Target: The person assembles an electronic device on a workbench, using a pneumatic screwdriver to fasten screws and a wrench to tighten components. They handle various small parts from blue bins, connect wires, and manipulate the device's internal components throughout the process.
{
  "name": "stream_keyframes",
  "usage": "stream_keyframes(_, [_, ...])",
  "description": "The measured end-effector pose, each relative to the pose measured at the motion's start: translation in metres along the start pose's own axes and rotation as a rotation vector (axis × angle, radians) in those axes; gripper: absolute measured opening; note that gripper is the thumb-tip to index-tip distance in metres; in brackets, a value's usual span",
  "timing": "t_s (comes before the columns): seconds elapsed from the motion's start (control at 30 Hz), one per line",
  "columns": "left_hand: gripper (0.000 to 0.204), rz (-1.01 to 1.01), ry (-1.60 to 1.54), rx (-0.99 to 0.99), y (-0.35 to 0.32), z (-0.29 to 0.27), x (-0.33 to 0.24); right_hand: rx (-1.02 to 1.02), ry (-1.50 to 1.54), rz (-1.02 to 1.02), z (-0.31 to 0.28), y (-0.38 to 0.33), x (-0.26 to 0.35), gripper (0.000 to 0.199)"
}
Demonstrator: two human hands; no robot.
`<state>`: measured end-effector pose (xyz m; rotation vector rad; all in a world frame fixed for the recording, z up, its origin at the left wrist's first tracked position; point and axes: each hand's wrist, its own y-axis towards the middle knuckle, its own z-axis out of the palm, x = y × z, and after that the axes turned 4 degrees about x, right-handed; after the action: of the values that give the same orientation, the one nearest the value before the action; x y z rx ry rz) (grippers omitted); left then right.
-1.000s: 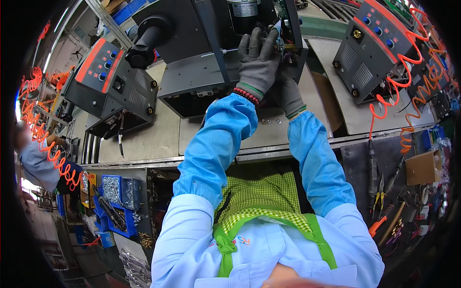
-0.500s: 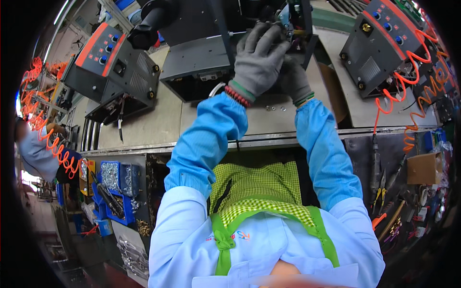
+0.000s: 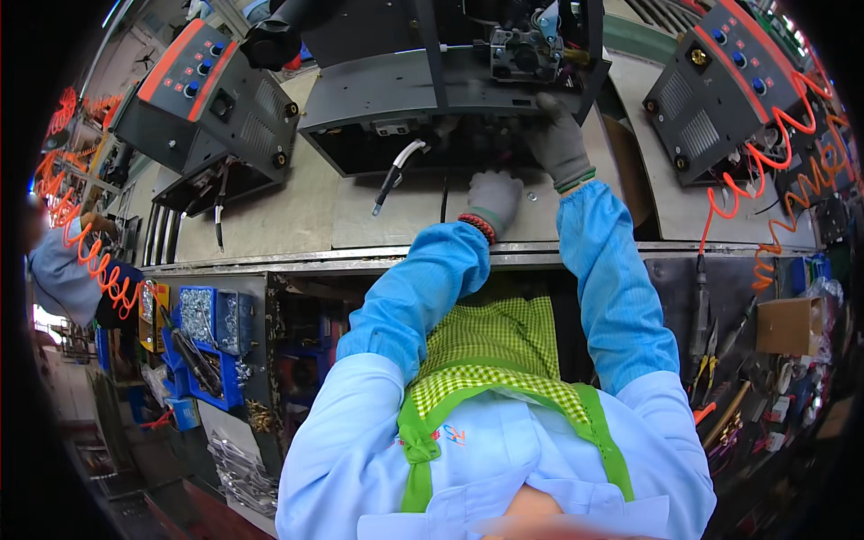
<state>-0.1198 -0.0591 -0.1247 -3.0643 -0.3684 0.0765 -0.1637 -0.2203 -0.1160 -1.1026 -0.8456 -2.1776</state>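
Note:
A dark grey metal machine housing lies on the bench before me, its open underside toward me. A metal drive mechanism is fitted in its upper right bay. My left hand, in a grey glove, rests on the bench just below the housing, fingers curled down; anything under them is hidden. Beside it lies a small metal ring. My right hand, also gloved, grips the housing's lower right edge, thumb on top and fingers partly hidden. From the opening hangs a cable with a black sleeve.
Similar grey machines with orange-edged panels stand at left and right. Coiled orange air hoses hang at the right. Blue parts bins sit lower left, and a cardboard box lower right. Another person's sleeve shows far left.
My left hand has come down from the drive mechanism to the bench near the small rings. My right hand has shifted to the housing's lower edge, uncovering the mechanism.

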Motion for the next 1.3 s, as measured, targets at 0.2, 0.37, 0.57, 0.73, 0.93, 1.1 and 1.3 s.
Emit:
stream_keyframes(0.2, [0.020,0.016,0.028,-0.087,-0.001,0.016,-0.003,0.048,0.227,0.102,0.021,-0.008,0.018,0.030])
stream_keyframes(0.37, [0.015,0.114,-0.137,-0.373,-0.012,-0.006,-0.002,-0.011,-0.083,-0.014,0.020,-0.009,0.014,0.022])
stream_keyframes(0.57, [0.016,0.213,-0.549,-0.906,-0.019,-0.123,0.024,-0.049,-0.463,-0.278,0.010,-0.005,-0.008,0.023])
stream_keyframes(0.73, [0.019,0.305,-0.264,-0.858,0.020,-0.163,0.029,-0.108,-1.122,-0.359,0.017,-0.015,0.011,0.024])
stream_keyframes(0.93, [0.024,0.267,0.211,-1.091,0.057,-0.152,0.024,-0.056,-1.237,-0.202,0.009,-0.015,0.014,0.034])
stream_keyframes(1.1, [0.026,0.176,0.251,-1.082,0.064,-0.146,0.023,0.020,-1.186,-0.165,0.029,-0.024,0.025,0.034])
stream_keyframes(1.3, [0.024,0.215,0.255,-1.001,0.065,-0.149,0.019,-0.076,-0.433,-0.231,-0.036,0.015,-0.047,0.029])
